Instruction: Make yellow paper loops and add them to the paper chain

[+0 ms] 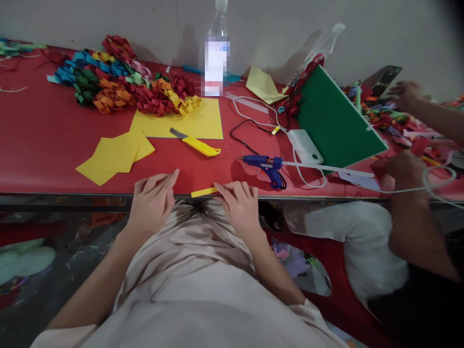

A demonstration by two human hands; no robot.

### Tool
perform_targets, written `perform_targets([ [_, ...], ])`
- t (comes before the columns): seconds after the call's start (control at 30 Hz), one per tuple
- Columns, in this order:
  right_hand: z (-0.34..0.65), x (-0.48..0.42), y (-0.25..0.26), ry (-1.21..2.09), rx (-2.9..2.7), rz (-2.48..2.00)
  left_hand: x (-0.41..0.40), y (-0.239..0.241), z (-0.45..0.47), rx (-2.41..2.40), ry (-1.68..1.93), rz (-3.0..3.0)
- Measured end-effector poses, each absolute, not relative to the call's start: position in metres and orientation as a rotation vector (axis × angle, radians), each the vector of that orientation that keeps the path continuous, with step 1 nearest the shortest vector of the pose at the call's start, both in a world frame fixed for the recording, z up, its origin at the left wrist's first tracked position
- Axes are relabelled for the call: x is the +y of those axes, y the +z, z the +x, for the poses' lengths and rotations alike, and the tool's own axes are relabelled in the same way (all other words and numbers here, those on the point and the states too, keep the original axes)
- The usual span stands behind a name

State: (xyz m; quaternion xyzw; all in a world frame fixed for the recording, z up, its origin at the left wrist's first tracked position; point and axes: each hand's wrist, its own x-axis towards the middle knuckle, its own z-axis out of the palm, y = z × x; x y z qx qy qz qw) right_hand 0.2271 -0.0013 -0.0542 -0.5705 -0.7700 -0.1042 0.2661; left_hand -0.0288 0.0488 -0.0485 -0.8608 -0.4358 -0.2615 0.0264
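Note:
My left hand (152,200) rests at the near edge of the red table (43,140), fingers stretched out and close together, holding nothing that I can see. My right hand (239,205) lies beside it, and its fingertips press one end of a narrow yellow paper strip (204,192) at the table edge. Just beyond the hands lie a yellow utility knife (197,143) on a yellow sheet (203,121) and a blue glue gun (267,166).
Folded yellow sheets (114,154) lie at left, with a heap of coloured paper chains (119,84) behind. A clear bottle (216,53) stands at the back. A white power adapter (305,146) with cables and a green board (335,121) are right. Another person's arms (409,193) work at right.

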Motion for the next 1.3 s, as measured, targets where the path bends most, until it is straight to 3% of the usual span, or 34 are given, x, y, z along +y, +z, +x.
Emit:
perform_targets([
  [0.13, 0.232, 0.006, -0.044, -0.215, -2.033, -1.353, 0.052, -0.049, -0.031, -1.317, -0.952, -2.650],
  [0.33, 0.236, 0.035, -0.017, 0.147, -1.772, -1.557, 0.066, -0.038, -0.051, -1.490, -1.167, -2.449],
  [0.6, 0.224, 0.082, -0.003, -0.162, -1.744, -1.761, 0.088, -0.032, -0.080, -2.017, -0.657, -2.328],
  [0.93, 0.203, 0.059, -0.018, -0.160, -1.705, -1.410, 0.096, -0.026, -0.083, -1.954, -0.571, -2.281],
  [1.3, 0.204, 0.033, -0.050, -0.112, -1.671, -1.319, 0.099, -0.028, -0.107, -1.786, -0.647, -2.401],
])
